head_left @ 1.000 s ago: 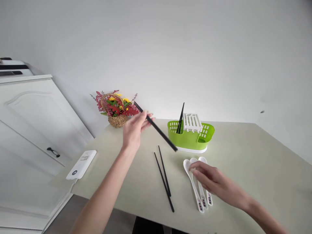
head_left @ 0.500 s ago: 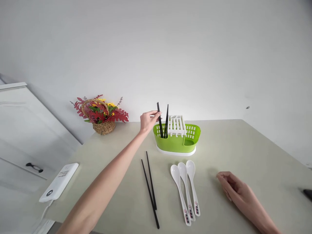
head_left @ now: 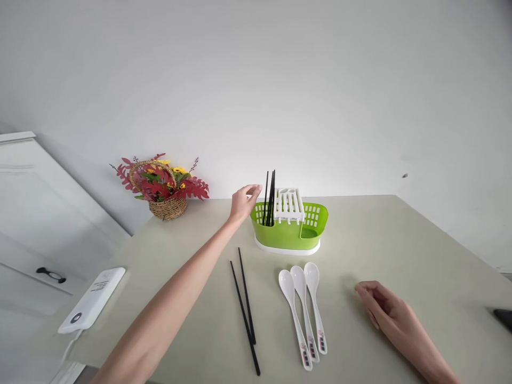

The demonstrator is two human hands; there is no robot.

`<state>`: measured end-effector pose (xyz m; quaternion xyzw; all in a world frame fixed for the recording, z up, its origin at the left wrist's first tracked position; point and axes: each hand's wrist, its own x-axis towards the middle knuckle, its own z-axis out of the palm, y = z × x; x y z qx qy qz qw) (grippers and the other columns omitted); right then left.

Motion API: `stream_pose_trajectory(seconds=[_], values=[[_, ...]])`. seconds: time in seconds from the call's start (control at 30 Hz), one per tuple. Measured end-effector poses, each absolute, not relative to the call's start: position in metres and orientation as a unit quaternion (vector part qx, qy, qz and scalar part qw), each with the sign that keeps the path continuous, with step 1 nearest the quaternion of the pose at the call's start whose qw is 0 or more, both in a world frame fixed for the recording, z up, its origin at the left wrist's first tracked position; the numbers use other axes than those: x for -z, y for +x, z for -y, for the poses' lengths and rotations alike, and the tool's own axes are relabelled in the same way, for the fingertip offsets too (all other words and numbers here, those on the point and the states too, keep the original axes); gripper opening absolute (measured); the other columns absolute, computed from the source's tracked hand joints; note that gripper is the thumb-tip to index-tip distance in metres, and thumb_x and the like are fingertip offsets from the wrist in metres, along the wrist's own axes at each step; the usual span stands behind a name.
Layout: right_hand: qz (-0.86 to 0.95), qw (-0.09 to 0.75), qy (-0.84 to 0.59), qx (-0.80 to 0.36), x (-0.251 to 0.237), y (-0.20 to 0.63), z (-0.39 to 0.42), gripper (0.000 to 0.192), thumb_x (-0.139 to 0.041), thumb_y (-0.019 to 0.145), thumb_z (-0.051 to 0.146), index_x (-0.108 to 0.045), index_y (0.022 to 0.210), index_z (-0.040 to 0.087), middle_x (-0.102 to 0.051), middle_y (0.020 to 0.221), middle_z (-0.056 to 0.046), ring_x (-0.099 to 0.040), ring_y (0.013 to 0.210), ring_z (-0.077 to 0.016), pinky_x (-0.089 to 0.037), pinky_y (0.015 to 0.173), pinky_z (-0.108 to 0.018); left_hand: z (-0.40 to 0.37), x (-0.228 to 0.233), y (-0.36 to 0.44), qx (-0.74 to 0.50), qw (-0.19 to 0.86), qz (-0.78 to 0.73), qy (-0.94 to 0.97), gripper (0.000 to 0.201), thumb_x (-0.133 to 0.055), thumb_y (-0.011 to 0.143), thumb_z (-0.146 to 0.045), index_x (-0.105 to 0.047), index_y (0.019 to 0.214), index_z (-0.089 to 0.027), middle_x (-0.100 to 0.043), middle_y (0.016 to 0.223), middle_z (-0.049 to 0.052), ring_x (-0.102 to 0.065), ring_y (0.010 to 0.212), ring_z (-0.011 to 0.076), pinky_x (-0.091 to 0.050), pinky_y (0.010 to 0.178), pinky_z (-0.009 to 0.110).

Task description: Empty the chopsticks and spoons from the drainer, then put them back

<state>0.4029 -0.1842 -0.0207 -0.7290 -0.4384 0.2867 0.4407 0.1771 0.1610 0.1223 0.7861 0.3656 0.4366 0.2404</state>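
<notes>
Several black chopsticks (head_left: 271,197) stand upright in the left section of a green slotted cutlery basket (head_left: 286,237). Just left of them is my left hand (head_left: 243,202), its thumb and fingers a little apart and holding nothing. Two more black chopsticks (head_left: 245,304) lie on the table, crossing near their thick ends. Three white spoons (head_left: 303,314) are fanned out to their right, bowls toward the basket. My right hand (head_left: 386,309) rests on the table right of the spoons, fingers curled in with nothing visible in them.
A white slotted rack (head_left: 289,205) sits on the basket's middle. A wicker basket of artificial flowers (head_left: 168,208) stands back left against the wall. At the left table edge lies a white power bank (head_left: 93,301) with a cable. A dark object (head_left: 503,317) is at the right edge.
My left hand has let go of the chopsticks and come slightly away to the left. Those chopsticks now lean closer to the others in the basket. My right hand has stayed put.
</notes>
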Motion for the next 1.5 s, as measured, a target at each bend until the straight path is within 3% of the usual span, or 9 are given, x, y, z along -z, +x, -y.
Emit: stream_pose_trajectory(seconds=[0.17, 0.27, 0.37, 0.57, 0.77, 0.9, 1.1, 1.3, 1.5], values=[[0.447, 0.428, -0.740, -0.265, 0.022, 0.404, 0.185, 0.041, -0.053, 0.091, 0.062, -0.067, 0.100, 0.025, -0.045, 0.060, 0.005, -0.046, 0.056, -0.0149, -0.040, 0.053, -0.026, -0.123, -0.112, 0.116, -0.463, 0.167, -0.504, 0.710, 0.034, -0.053, 0.099, -0.048, -0.065, 0.103, -0.017, -0.075, 0.103, 0.010, -0.071, 0.092, 0.0202, -0.053, 0.082, 0.030], [0.451, 0.421, -0.742, -0.263, 0.027, 0.406, 0.184, 0.042, -0.054, 0.090, 0.064, -0.066, 0.100, 0.025, -0.047, 0.060, 0.004, -0.048, 0.056, -0.0155, -0.041, 0.053, -0.026, -0.064, -0.105, 0.069, -0.261, 0.155, -0.548, 0.779, 0.037, -0.052, 0.096, -0.056, -0.061, 0.092, -0.020, -0.073, 0.087, 0.005, -0.070, 0.080, 0.0215, -0.051, 0.073, 0.030], [0.451, 0.421, -0.744, -0.256, 0.033, 0.409, 0.182, 0.044, -0.054, 0.089, 0.065, -0.066, 0.098, 0.024, -0.048, 0.061, 0.004, -0.048, 0.055, -0.0158, -0.041, 0.052, -0.027, 0.006, -0.096, 0.040, -0.044, 0.091, -0.563, 0.820, 0.049, -0.048, 0.095, -0.065, -0.063, 0.090, -0.019, -0.073, 0.086, 0.009, -0.071, 0.080, 0.0276, -0.049, 0.070, 0.034], [0.449, 0.406, -0.758, -0.245, 0.036, 0.410, 0.183, 0.047, -0.052, 0.088, 0.069, -0.066, 0.095, 0.024, -0.050, 0.061, 0.004, -0.048, 0.055, -0.0156, -0.040, 0.052, -0.027, 0.070, -0.077, 0.058, 0.088, 0.035, -0.549, 0.831, 0.064, -0.031, 0.105, -0.056, -0.069, 0.108, -0.004, -0.073, 0.094, 0.022, -0.074, 0.085, 0.0335, -0.053, 0.071, 0.037], [0.447, 0.415, -0.758, -0.231, 0.033, 0.406, 0.183, 0.048, -0.053, 0.085, 0.070, -0.067, 0.093, 0.024, -0.050, 0.058, 0.004, -0.050, 0.055, -0.0164, -0.040, 0.053, -0.028, 0.049, -0.072, 0.096, 0.115, 0.015, -0.501, 0.858, 0.034, -0.046, 0.101, -0.023, -0.076, 0.098, -0.006, -0.072, 0.099, 0.024, -0.073, 0.091, 0.0312, -0.053, 0.075, 0.035], [0.447, 0.424, -0.756, -0.221, 0.029, 0.404, 0.183, 0.047, -0.054, 0.084, 0.069, -0.067, 0.090, 0.024, -0.050, 0.055, 0.004, -0.049, 0.053, -0.0164, -0.040, 0.052, -0.028, 0.035, -0.073, 0.101, 0.119, 0.026, -0.490, 0.864, 0.019, -0.057, 0.089, -0.010, -0.076, 0.090, -0.010, -0.074, 0.098, 0.021, -0.073, 0.092, 0.0295, -0.053, 0.079, 0.034], [0.453, 0.419, -0.753, -0.227, 0.036, 0.409, 0.183, 0.047, -0.054, 0.085, 0.068, -0.067, 0.093, 0.024, -0.051, 0.058, 0.004, -0.051, 0.055, -0.0167, -0.041, 0.054, -0.028, 0.032, -0.080, 0.086, 0.109, 0.024, -0.502, 0.858, 0.020, -0.056, 0.084, -0.003, -0.074, 0.087, -0.011, -0.073, 0.093, 0.019, -0.073, 0.087, 0.0299, -0.052, 0.075, 0.036], [0.457, 0.408, -0.756, -0.232, 0.045, 0.413, 0.183, 0.047, -0.053, 0.088, 0.068, -0.067, 0.096, 0.024, -0.051, 0.060, 0.004, -0.052, 0.057, -0.0170, -0.041, 0.056, -0.029, 0.024, -0.094, 0.060, 0.066, 0.017, -0.522, 0.850, 0.020, -0.051, 0.090, -0.007, -0.070, 0.091, -0.015, -0.072, 0.096, 0.017, -0.072, 0.089, 0.0296, -0.050, 0.073, 0.035], [0.454, 0.410, -0.758, -0.228, 0.038, 0.407, 0.187, 0.043, -0.053, 0.090, 0.065, -0.066, 0.100, 0.025, -0.052, 0.060, 0.005, -0.052, 0.059, -0.0169, -0.042, 0.058, -0.029, 0.017, -0.114, 0.034, -0.287, 0.248, -0.441, 0.813, 0.017, -0.054, 0.098, -0.034, -0.066, 0.095, -0.022, -0.078, 0.091, 0.004, -0.076, 0.087, 0.0198, -0.057, 0.080, 0.028]])
